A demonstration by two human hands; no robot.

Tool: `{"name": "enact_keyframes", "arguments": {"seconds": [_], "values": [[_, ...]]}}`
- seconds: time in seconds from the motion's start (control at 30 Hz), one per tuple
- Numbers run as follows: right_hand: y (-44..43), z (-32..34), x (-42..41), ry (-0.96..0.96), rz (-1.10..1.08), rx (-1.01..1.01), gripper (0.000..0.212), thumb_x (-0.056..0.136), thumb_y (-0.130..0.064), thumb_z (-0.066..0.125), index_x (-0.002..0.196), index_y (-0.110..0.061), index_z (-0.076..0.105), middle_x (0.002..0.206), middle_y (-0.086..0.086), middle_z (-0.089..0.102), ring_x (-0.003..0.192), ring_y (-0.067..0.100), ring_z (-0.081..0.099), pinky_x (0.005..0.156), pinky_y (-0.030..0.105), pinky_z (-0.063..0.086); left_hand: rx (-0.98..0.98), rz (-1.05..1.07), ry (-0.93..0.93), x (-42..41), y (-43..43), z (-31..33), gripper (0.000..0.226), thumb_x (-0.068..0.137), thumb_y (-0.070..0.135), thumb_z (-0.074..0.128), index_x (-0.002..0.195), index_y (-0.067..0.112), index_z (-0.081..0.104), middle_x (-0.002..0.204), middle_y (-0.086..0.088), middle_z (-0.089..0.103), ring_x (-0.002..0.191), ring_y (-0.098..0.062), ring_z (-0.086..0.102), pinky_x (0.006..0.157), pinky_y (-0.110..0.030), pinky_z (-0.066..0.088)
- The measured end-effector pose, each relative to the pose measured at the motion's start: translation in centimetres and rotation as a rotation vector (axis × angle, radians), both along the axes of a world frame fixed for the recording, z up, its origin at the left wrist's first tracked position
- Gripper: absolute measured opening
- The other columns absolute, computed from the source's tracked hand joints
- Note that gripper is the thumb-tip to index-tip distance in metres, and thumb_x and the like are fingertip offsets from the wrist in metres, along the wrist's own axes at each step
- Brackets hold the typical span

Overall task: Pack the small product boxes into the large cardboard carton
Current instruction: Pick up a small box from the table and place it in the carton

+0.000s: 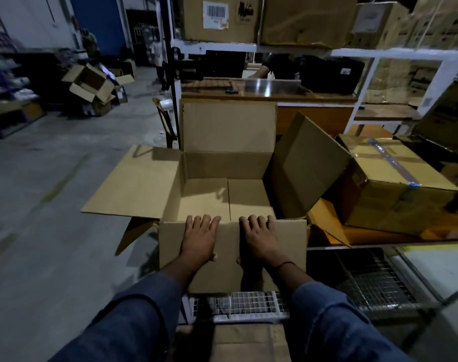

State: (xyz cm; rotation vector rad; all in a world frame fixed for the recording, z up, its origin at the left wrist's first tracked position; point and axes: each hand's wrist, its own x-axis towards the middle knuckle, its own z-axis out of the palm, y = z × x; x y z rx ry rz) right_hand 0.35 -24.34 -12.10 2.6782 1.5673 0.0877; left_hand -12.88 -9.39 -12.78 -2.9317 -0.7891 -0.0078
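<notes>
A large cardboard carton (204,165) stands open in front of me, with nothing inside it. Its far flap stands up, its left flap lies out flat and its right flap leans outward. The near flap (228,265) is folded down toward me. My left hand (198,240) lies flat on that flap, fingers curled over the carton's near rim. My right hand (259,240) rests on the flap beside it in the same way, a dark band on its wrist. I see no small product boxes.
A taped, closed carton (395,184) sits to the right on an orange surface. Wire mesh racks (374,280) lie below and to the right. Shelving with big boxes (222,19) rises behind. Open concrete floor (40,205) spreads left, with loose cartons (89,84) piled farther back.
</notes>
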Motion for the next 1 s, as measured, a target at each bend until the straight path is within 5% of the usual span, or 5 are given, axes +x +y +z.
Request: {"name": "enact_keyframes", "arguments": {"seconds": [0.17, 0.37, 0.7, 1.0], "values": [[-1.8, -0.3, 0.1, 0.046, 0.012, -0.002, 0.125, 0.079, -0.069, 0.07, 0.163, -0.02, -0.008, 0.171, 0.017, 0.002, 0.157, 0.041, -0.003, 0.125, 0.061, -0.007, -0.026, 0.022, 0.018, -1.8, -0.9, -0.2, 0.125, 0.085, 0.062, 0.071, 0.163, 0.022, -0.018, 0.172, -0.013, -0.011, 0.158, -0.04, -0.008, 0.127, -0.057, -0.001], [-3.7, -0.4, -0.6, 0.133, -0.016, 0.009, 0.114, 0.087, -0.065, 0.064, 0.164, -0.021, -0.008, 0.172, 0.016, -0.014, 0.156, 0.04, -0.018, 0.126, 0.059, -0.006, -0.096, 0.035, -0.021, -3.4, -1.8, -0.9, 0.108, 0.094, 0.064, 0.053, 0.161, 0.026, -0.023, 0.167, -0.01, -0.031, 0.156, -0.039, -0.022, 0.126, -0.055, -0.005], [-7.4, 1.7, -1.4, 0.224, -0.051, 0.113, 0.049, 0.1, -0.041, 0.052, 0.143, -0.018, 0.045, 0.161, 0.016, 0.029, 0.147, 0.041, 0.023, 0.12, 0.055, 0.022, -0.212, 0.005, -0.003, -0.8, -7.6, 1.4, 0.076, 0.106, 0.055, 0.032, 0.166, 0.022, 0.0, 0.172, -0.014, -0.012, 0.158, -0.043, -0.005, 0.126, -0.051, 0.007], [-15.0, 3.3, 1.1, 0.28, -0.234, 0.363, 0.053, 0.099, -0.041, 0.056, 0.147, -0.019, 0.051, 0.158, 0.01, 0.042, 0.144, 0.031, 0.039, 0.116, 0.045, 0.037, -0.216, -0.282, -0.308, 3.5, -16.6, 4.0, 0.053, 0.106, 0.041, 0.043, 0.156, 0.025, 0.04, 0.164, -0.002, 0.037, 0.148, -0.023, 0.035, 0.117, -0.039, 0.034]]}}
